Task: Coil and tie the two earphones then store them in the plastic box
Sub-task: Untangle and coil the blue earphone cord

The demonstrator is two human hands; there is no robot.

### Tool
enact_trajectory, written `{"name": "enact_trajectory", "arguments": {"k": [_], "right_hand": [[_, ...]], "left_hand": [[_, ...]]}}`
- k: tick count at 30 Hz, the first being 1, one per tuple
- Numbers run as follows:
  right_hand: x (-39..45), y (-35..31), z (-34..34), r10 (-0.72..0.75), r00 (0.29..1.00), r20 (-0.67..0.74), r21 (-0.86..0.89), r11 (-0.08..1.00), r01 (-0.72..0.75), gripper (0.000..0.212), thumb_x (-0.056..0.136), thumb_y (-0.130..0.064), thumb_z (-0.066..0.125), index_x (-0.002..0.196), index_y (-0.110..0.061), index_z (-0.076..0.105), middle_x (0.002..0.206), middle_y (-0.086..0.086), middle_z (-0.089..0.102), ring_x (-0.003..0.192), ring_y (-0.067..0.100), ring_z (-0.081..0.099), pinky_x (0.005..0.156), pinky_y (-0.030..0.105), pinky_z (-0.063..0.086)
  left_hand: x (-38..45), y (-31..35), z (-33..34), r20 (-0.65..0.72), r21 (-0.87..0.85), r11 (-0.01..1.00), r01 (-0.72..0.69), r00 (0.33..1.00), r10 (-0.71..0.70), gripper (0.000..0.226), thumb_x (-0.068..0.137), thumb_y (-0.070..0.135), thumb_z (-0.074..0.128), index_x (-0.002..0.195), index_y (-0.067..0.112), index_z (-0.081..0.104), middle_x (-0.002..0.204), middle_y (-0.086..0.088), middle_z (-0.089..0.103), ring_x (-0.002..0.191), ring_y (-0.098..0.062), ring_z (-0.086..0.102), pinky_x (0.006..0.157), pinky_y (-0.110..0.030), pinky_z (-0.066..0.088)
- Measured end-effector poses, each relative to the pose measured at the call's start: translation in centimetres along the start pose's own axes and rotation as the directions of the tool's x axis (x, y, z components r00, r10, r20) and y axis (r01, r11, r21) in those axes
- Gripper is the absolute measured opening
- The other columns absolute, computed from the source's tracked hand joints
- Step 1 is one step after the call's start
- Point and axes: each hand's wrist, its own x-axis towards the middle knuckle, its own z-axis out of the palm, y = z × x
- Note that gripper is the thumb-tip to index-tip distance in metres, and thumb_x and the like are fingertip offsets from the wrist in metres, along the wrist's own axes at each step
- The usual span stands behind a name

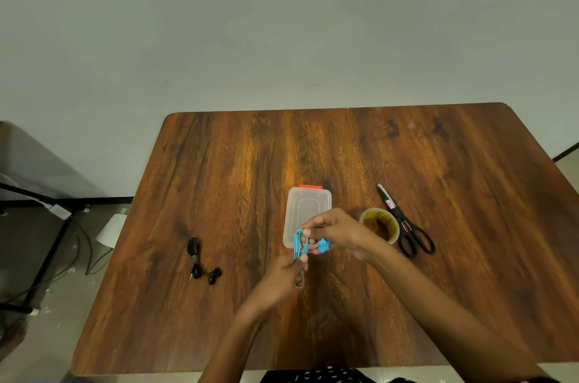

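Note:
Both hands hold the blue earphones (300,244) just above the near end of the clear plastic box (308,205), which has an orange clasp and no lid. My right hand (333,230) pinches the looped cord and the blue earbuds from the right. My left hand (282,279) grips the lower part of the cord, and a loop hangs below its fingers. The black earphones (200,262) lie coiled on the wooden table (219,178) to the left, apart from both hands.
A roll of clear tape (380,224) stands right of the box, with black-handled scissors (407,226) beside it. A folding table's legs and cables (47,226) are on the floor at the left.

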Motion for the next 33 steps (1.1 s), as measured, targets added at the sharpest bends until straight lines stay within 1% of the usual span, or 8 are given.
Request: {"name": "enact_trajectory", "arguments": {"k": [3,7,11,15,19,26,30,33], "right_hand": [[-0.2,0.2,-0.6,0.098,0.994,0.055,0.175,0.979,-0.106,0.029,0.089,-0.022,0.064,0.110,-0.003,0.066,0.100,0.010,0.072,0.089,0.015,0.070,0.082,0.031,0.058],[-0.7,1.4,-0.1,0.243,0.956,0.166,0.374,0.881,-0.289,0.054,0.082,-0.041,0.065,0.122,-0.006,0.056,0.106,0.011,0.071,0.092,0.018,0.070,0.074,0.030,0.059],[-1.4,3.5,0.6,0.223,0.907,0.358,0.402,0.840,-0.365,0.058,0.072,-0.051,0.066,0.115,-0.013,0.059,0.087,0.001,0.068,0.081,0.010,0.063,0.066,0.021,0.051],[-1.6,3.7,0.3,0.042,0.905,0.424,0.415,0.879,-0.235,0.059,0.058,-0.041,0.087,0.106,-0.017,0.065,0.093,-0.001,0.070,0.083,0.008,0.066,0.074,0.021,0.048],[-1.9,2.5,-0.6,-0.018,0.910,0.413,0.274,0.956,-0.106,0.044,0.076,-0.023,0.074,0.118,-0.027,0.061,0.096,-0.002,0.063,0.079,0.006,0.057,0.064,0.016,0.047],[-1.8,1.2,-1.5,-0.044,0.886,0.461,0.008,0.999,0.045,0.020,0.086,-0.004,0.064,0.104,-0.012,0.070,0.102,0.014,0.068,0.084,0.011,0.065,0.066,0.016,0.055],[-1.6,1.2,-1.3,-0.139,0.868,0.477,-0.050,0.981,0.185,0.026,0.085,-0.002,0.065,0.111,-0.004,0.067,0.114,0.020,0.065,0.098,0.023,0.063,0.071,0.018,0.054],[-1.3,1.2,-1.2,-0.213,0.873,0.438,-0.074,0.960,0.271,0.025,0.084,-0.003,0.067,0.108,0.004,0.067,0.103,0.011,0.070,0.094,0.018,0.066,0.075,0.023,0.055]], "left_hand": [[0.4,-0.2,-0.4,0.112,-0.502,0.845,0.183,0.983,-0.147,0.025,0.098,0.010,0.041,0.077,0.006,0.054,0.059,0.000,0.047,0.046,-0.003,0.041,0.050,-0.016,0.044],[0.4,-0.2,-1.1,0.291,-0.759,0.587,0.280,0.953,-0.078,0.013,0.088,0.006,0.052,0.090,-0.003,0.062,0.075,-0.011,0.060,0.045,-0.004,0.049,0.050,-0.017,0.050],[0.4,0.1,-1.0,0.388,-0.782,0.534,0.322,0.921,0.013,0.010,0.081,0.007,0.059,0.075,0.001,0.065,0.078,-0.016,0.060,0.043,-0.004,0.052,0.056,-0.022,0.056],[0.1,0.3,-0.7,0.477,-0.723,0.575,0.383,0.879,0.014,0.012,0.086,0.007,0.053,0.077,0.003,0.061,0.070,-0.009,0.056,0.041,-0.003,0.051,0.055,-0.017,0.052],[-0.2,0.1,-0.6,0.579,-0.637,0.607,0.475,0.815,-0.030,0.007,0.080,0.002,0.066,0.083,0.003,0.060,0.069,-0.007,0.053,0.040,-0.002,0.047,0.049,-0.015,0.049],[-0.4,-0.6,-1.2,0.640,-0.577,0.629,0.521,0.767,-0.049,0.015,0.079,0.003,0.070,0.091,0.002,0.061,0.070,-0.005,0.052,0.041,-0.001,0.046,0.048,-0.013,0.048],[-0.6,-0.6,-1.6,0.639,-0.531,0.680,0.505,0.766,-0.069,0.018,0.093,0.007,0.047,0.088,0.008,0.064,0.072,-0.002,0.054,0.043,0.000,0.045,0.054,-0.013,0.049],[-0.4,-0.6,-1.7,0.602,-0.561,0.678,0.475,0.796,-0.060,0.011,0.082,0.011,0.071,0.088,0.004,0.064,0.072,-0.004,0.055,0.041,0.000,0.046,0.052,-0.014,0.050]]}}
